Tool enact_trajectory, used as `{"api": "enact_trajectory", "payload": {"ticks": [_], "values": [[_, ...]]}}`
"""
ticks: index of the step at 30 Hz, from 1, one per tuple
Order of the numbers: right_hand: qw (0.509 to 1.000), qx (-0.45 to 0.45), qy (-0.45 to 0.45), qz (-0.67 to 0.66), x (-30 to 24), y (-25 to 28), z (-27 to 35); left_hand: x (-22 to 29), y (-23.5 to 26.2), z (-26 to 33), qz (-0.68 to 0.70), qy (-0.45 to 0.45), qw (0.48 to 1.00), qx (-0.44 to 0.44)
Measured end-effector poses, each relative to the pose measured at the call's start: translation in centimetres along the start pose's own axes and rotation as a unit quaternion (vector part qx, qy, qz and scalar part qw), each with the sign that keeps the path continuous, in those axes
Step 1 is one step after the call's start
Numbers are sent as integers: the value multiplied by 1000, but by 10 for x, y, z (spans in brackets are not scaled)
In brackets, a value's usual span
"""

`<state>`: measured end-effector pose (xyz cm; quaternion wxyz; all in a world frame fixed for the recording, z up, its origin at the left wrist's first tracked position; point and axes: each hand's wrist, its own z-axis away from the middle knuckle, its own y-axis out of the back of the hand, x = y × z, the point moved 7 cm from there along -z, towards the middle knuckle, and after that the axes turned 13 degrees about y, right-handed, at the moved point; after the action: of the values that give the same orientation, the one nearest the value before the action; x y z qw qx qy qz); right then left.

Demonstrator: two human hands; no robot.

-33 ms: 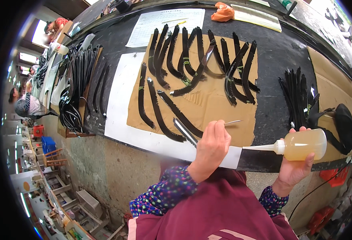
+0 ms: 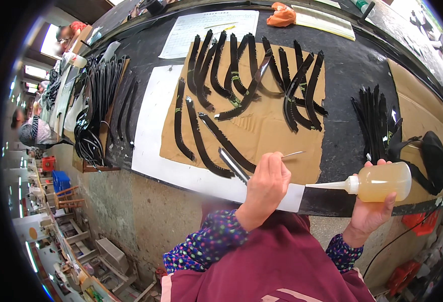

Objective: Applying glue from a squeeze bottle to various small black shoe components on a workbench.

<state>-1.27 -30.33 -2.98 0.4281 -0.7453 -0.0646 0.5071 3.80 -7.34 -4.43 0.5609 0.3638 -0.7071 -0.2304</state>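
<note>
Your left hand is closed around a thin metal tool and a curved black strip, pinning that strip at the near edge of the cardboard sheet, where the sheet overlaps the white paper. Your right hand grips a squeeze bottle of yellowish liquid, held on its side at the worktop's near edge with its nozzle pointing toward your left hand. More curved black strips lie fanned across the far half of the cardboard. A bundle of straight black strips rests near the worktop's right end, beside a black pouch.
</note>
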Motion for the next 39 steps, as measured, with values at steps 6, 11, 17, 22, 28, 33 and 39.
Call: {"api": "enact_trajectory", "payload": {"ticks": [6, 11, 17, 22, 28, 33, 39], "values": [[1000, -1, 4, -15, -1, 4, -1, -23, 1, 7, 344, 271, 875, -204], [1000, -14, 3, -25, 1, -2, -1, -40, -2, 10, 451, 321, 794, -250], [999, -31, -21, -11, 11, -12, 2, -49, 7, 12, 458, 305, 808, -210], [997, -42, -54, -31, 26, -22, 1, -50, 22, 10, 489, 258, 818, -159], [981, 26, -147, -125, 60, -14, 1, -66, 22, 21, 576, 353, 725, -133], [756, 130, -361, -530, 95, -45, 14, -68, 21, 24, 552, 360, 740, -136], [692, 151, -351, -612, 104, -36, 11, -69, 18, 27, 569, 364, 723, -147]]}}
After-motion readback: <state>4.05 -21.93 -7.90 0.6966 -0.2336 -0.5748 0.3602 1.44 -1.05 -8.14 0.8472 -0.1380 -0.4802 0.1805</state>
